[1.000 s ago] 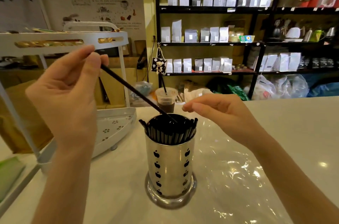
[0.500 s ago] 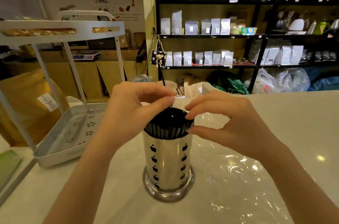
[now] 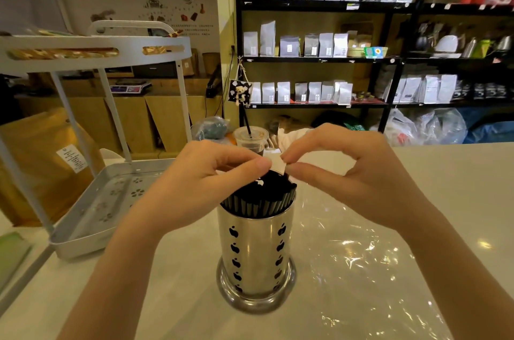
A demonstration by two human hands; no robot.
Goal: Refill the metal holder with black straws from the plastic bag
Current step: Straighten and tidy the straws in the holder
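Pinching small white paper scrap (image 3: pixel 278 165) between thumb and forefinger, left hand (image 3: pixel 200 186) and right hand (image 3: pixel 358 172) hover just above one metal holder (image 3: pixel 256 250), upright on counter (image 3: pixel 445 172), packed with black straws (image 3: pixel 258 197) too many to count. Risk, as judged: wrists nudging holder, tipping it; scrap dropping among straws. One plastic sheet (image 3: pixel 361 256), apparently the bag, lies flat beside holder. One iced drink cup (image 3: pixel 250 139) behind.
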